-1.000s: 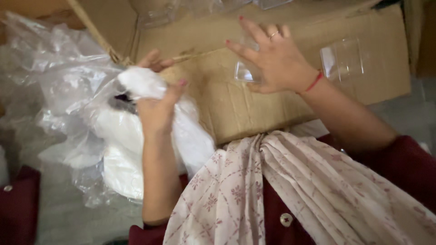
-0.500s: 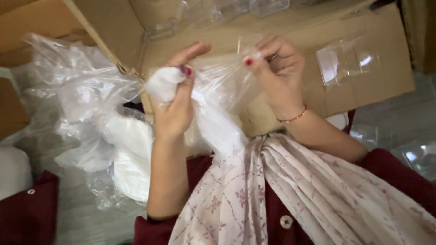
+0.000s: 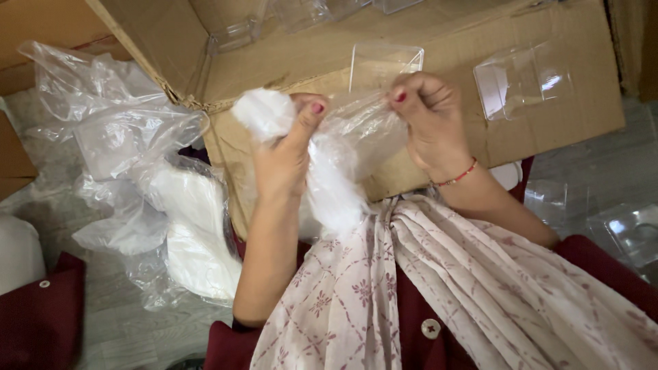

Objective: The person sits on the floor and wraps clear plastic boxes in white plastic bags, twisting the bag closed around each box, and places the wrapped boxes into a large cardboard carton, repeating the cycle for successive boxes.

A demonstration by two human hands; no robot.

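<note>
Your hands are working in a tight pocket: the cardboard box flap is blocking straight ahead, and the scarf is crowding from below. Crumpled plastic bags are filling the left side. Bare floor is lying open at right, near clear plastic boxes.

A clear plastic bag is being held up between both hands, stretched taut and crinkled, in front of the cardboard. A white fluffy wad is bulging from the top of the left hand, with more white material hanging down inside the bag. The right hand is pinching the bag's upper edge.
</note>
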